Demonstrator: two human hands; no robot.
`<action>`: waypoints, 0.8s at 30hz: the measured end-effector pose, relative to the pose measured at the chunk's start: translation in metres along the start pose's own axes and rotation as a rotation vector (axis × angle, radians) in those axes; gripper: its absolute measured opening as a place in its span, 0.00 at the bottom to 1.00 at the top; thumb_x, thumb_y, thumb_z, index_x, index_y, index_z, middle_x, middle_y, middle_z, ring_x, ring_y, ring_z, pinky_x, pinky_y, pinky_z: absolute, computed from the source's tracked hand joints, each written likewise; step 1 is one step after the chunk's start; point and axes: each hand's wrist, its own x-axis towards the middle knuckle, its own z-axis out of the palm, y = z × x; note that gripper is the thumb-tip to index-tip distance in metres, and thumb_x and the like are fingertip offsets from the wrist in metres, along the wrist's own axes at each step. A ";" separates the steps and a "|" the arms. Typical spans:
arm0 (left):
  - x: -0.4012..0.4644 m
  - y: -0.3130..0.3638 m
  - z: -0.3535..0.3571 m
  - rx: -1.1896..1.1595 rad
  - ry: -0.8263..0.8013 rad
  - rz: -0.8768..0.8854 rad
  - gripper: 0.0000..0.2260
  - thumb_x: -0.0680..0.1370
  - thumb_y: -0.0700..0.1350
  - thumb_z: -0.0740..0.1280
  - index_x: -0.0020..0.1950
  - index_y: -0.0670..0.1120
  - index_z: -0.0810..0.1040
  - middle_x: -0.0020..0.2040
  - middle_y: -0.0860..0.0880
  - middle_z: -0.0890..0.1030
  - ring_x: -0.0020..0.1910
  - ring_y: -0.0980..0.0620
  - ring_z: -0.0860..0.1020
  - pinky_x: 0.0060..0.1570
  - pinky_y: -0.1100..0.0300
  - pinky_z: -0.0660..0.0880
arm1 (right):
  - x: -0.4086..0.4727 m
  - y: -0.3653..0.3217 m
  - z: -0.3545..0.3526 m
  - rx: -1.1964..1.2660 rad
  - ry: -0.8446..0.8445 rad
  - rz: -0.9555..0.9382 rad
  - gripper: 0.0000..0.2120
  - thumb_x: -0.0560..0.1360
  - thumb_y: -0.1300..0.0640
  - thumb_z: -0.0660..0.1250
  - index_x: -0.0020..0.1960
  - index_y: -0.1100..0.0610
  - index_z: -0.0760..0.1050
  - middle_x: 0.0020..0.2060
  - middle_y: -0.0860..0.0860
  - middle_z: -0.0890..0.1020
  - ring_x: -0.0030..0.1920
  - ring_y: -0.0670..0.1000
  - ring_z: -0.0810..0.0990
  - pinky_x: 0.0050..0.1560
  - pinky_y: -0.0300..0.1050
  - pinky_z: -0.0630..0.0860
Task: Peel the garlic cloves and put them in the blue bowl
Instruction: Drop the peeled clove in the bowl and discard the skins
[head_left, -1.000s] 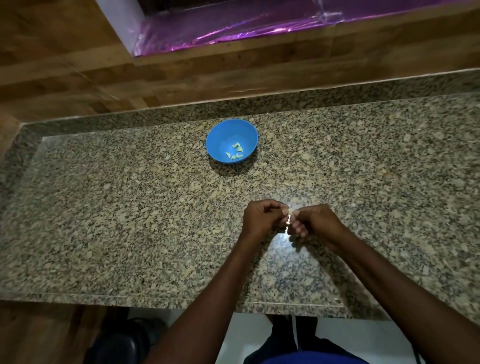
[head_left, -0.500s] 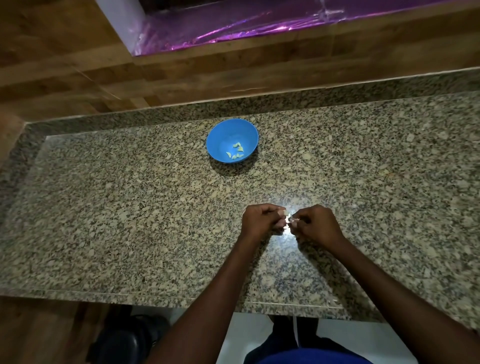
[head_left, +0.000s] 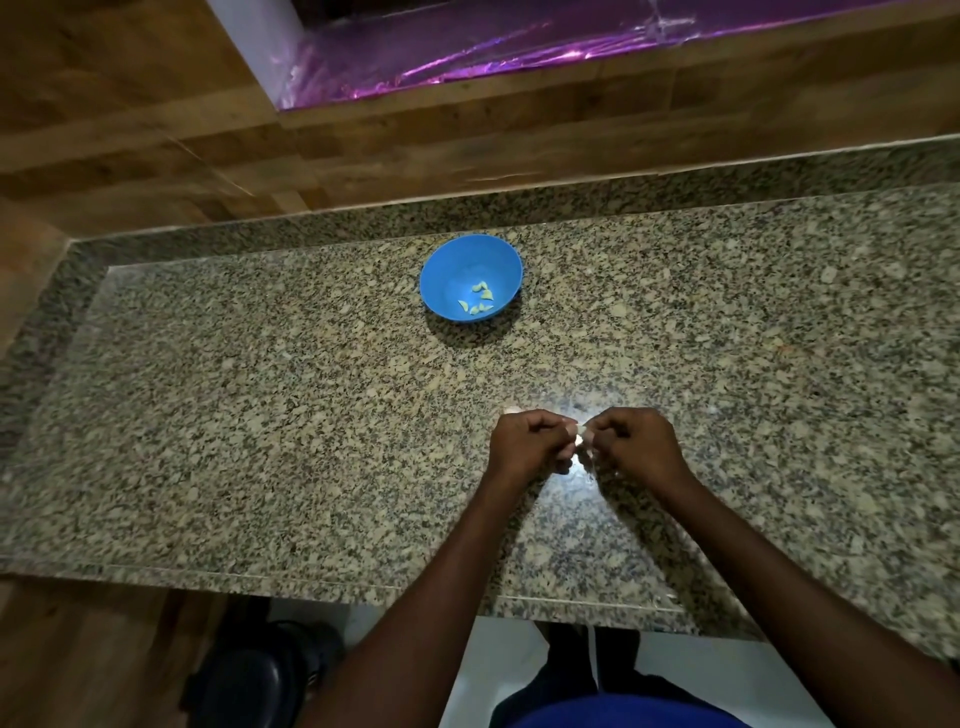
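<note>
A small pale garlic clove (head_left: 581, 435) sits pinched between the two hands above the near middle of the speckled brown-and-grey granite bench (head_left: 260, 426); only a sliver of it shows between the fingertips. The left hand (head_left: 530, 441) is curled into a loose fist, thumb and forefinger closed on the clove's left end. The right hand (head_left: 636, 441) is curled likewise, its fingertips gripping the clove's right end, so the knuckles of both hands nearly meet. A bright glare of light lies on the bench just under and beyond them.

Well beyond the hands, toward the back of the bench, stands the round blue plastic bowl (head_left: 452, 270), with several peeled yellowish garlic cloves (head_left: 480, 300) lying in its bottom.

Behind the bench rises a wood-grain wall panel (head_left: 156, 130), and above it a strip of shiny purple film (head_left: 519, 47). No writing or brand can be read anywhere.
</note>
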 end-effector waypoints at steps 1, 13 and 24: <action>0.000 0.000 0.001 -0.012 0.003 -0.013 0.01 0.76 0.36 0.73 0.45 0.38 0.84 0.39 0.35 0.82 0.32 0.47 0.79 0.34 0.58 0.81 | -0.001 0.000 0.000 0.098 -0.013 0.052 0.03 0.73 0.60 0.75 0.41 0.58 0.85 0.30 0.51 0.84 0.30 0.51 0.83 0.38 0.50 0.82; 0.003 -0.011 0.006 -0.195 0.076 -0.225 0.03 0.76 0.36 0.73 0.43 0.37 0.82 0.34 0.41 0.82 0.31 0.48 0.77 0.33 0.60 0.80 | 0.001 0.007 -0.001 0.264 -0.042 0.128 0.05 0.75 0.64 0.74 0.41 0.64 0.82 0.31 0.60 0.83 0.31 0.59 0.83 0.38 0.57 0.83; -0.007 -0.003 0.004 0.246 0.084 0.200 0.07 0.77 0.33 0.69 0.48 0.42 0.86 0.37 0.42 0.85 0.35 0.41 0.84 0.35 0.52 0.83 | 0.002 -0.002 -0.005 -0.055 -0.099 -0.008 0.09 0.76 0.60 0.73 0.36 0.56 0.82 0.27 0.46 0.81 0.24 0.36 0.76 0.28 0.26 0.67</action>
